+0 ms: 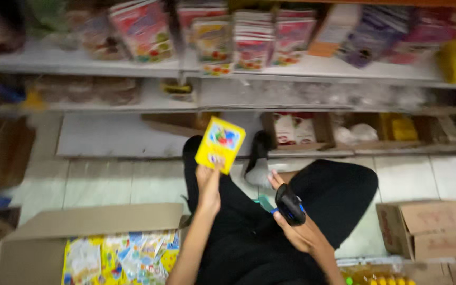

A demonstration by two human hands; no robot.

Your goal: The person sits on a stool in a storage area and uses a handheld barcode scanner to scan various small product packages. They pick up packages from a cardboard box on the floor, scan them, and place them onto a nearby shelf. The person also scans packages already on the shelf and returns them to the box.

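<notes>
Here the left hand (pixel 208 184) is raised in front of the person's black trousers (pixel 249 237) and its fingers are closed on the lower edge of a small yellow packet (pixel 220 143), which it holds upright and a little tilted. The packet has a colourful picture on its front. It is above the trousers and in front of the lowest shelf (pixel 133 137), not touching it.

To the right of the yellow packet and lower, the right hand (pixel 294 224) holds a small black device with a blue part (pixel 290 205). The fingers are curled around it, with one finger stretched out upward. The picture is blurred, so I cannot tell what kind of device it is.

Below and to the left of the yellow packet stands an open cardboard box (pixel 96 221) on the white tiled floor (pixel 133 182), filled with more yellow and colourful packets (pixel 122 258). Well to the right of the yellow packet there is another cardboard box (pixel 434 229). Above the packet, the upper shelves carry rows of red and pink packages (pixel 249 37).
</notes>
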